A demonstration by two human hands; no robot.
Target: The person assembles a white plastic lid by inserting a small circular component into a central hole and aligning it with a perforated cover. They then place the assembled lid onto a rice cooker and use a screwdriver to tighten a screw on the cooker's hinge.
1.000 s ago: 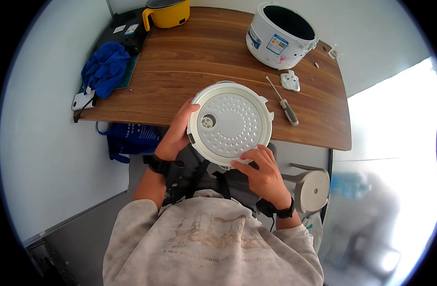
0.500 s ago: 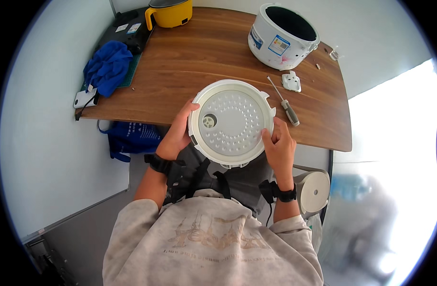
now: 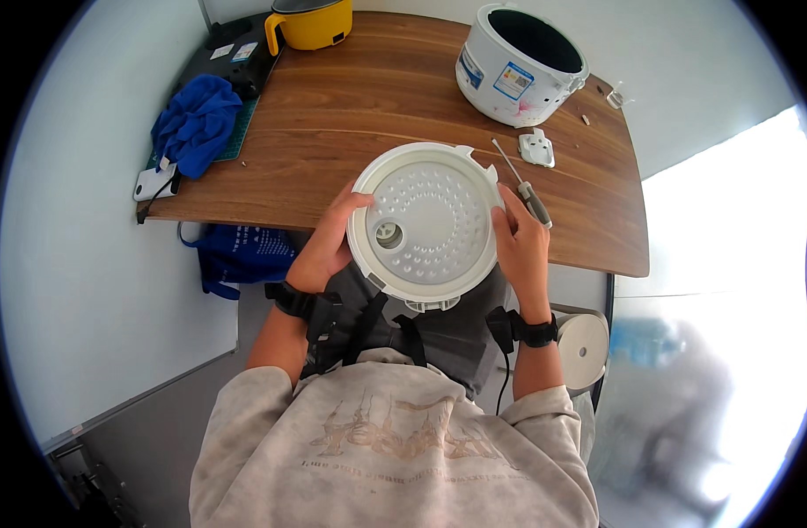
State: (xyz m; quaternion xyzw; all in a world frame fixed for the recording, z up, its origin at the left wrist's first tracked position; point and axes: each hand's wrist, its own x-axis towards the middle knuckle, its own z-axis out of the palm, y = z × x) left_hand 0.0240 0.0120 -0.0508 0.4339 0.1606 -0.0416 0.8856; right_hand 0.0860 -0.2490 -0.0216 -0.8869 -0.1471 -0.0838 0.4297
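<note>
The wooden tabletop point(image 3: 377, 97) spans the view, and the person's pale shirt point(image 3: 395, 422) carries a brown print with a line of lettering, upside down from here. Near the tabletop's far right corner stands a white cooker body point(image 3: 544, 99), open at the top, with a blue-and-white label bearing a square code on its wall. Toward the far left corner is a black appliance point(image 3: 232, 57) with two pale stickers, their text too small to read. The round white lid point(image 3: 434, 220) is held at the near edge, its dimpled face up and its lower part reaching past that edge. The left hand point(image 3: 333, 231) is partly closed on its left rim, thumb on top; the right hand point(image 3: 524, 248) grips the right rim likewise, thumb on the face. A blue bag point(image 3: 241, 255) with pale printing hangs below the near edge; a yellow pot point(image 3: 314, 32) sits at the far left corner. A blue cloth point(image 3: 194, 128) lies bunched along the left edge. A screwdriver point(image 3: 535, 204) lies just beyond the right hand, and a white plastic piece point(image 3: 536, 148) rests between it and the cooker body.
</note>
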